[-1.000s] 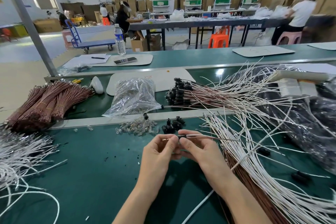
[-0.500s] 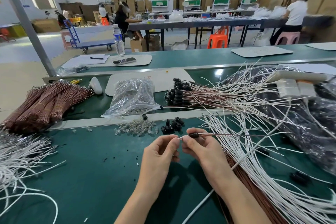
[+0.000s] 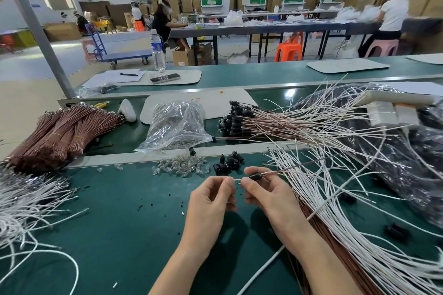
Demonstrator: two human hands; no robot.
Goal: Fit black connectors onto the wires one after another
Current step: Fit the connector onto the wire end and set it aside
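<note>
The black connector (image 3: 255,177) is pinched in the right hand (image 3: 268,196), threaded on a wire (image 3: 290,169), and the wire's tip is nipped by the left hand (image 3: 211,201). Hands are held nearly touching over the green table (image 3: 119,235), spare connectors (image 3: 229,162) piled just behind.

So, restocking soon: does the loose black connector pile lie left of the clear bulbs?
No, the loose black connectors lie to the right of the clear bulbs.
</note>
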